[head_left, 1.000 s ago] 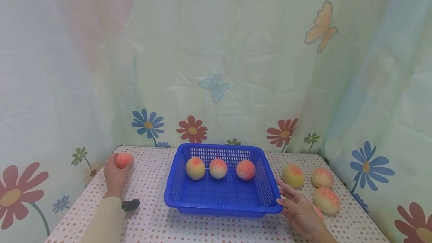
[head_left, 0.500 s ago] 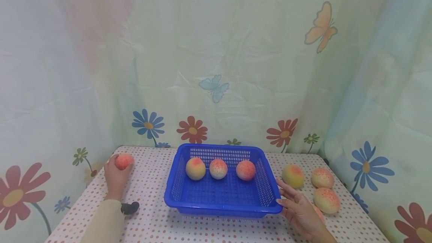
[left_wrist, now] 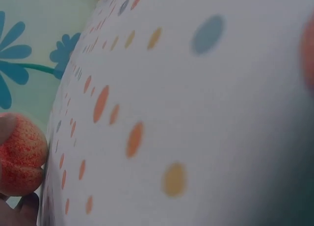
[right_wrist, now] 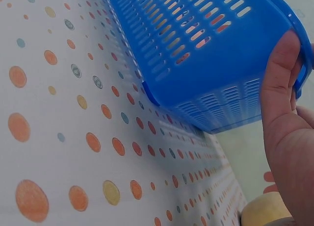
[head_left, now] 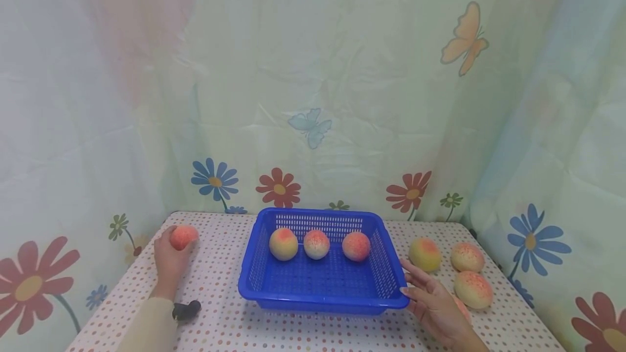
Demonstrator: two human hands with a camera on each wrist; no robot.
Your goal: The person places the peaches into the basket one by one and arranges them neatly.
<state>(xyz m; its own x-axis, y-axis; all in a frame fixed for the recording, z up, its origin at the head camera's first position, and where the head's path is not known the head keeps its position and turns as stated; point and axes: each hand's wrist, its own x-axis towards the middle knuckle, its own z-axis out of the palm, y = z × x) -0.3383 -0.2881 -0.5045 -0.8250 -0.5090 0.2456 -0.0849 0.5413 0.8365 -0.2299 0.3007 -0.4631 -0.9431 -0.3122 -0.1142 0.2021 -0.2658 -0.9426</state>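
My left hand (head_left: 171,262) grips a red-speckled peach (head_left: 185,237) at the table's far left. The left wrist view shows fingers around this peach (left_wrist: 22,157), its groove facing the camera, right by the dotted cloth. My right hand (head_left: 435,308) holds the right rim of a blue plastic basket (head_left: 323,302). In the right wrist view the thumb (right_wrist: 282,54) lies on the rim, with other fingers partly hidden behind it. Inside the basket, along its back, sit a yellow-red peach (head_left: 283,244), a pale speckled peach (head_left: 316,244) and a red peach (head_left: 356,246).
Right of the basket lie a yellow-red peach (head_left: 424,255) and two pale speckled peaches (head_left: 467,257). Another peach (head_left: 463,309) is mostly hidden behind my right hand. A dotted cloth (head_left: 220,265) covers the table; a flowered curtain (head_left: 313,69) hangs around it.
My left hand has shifted slightly right and toward me with the peach in its grip. The right hand and the basket have stayed in place.
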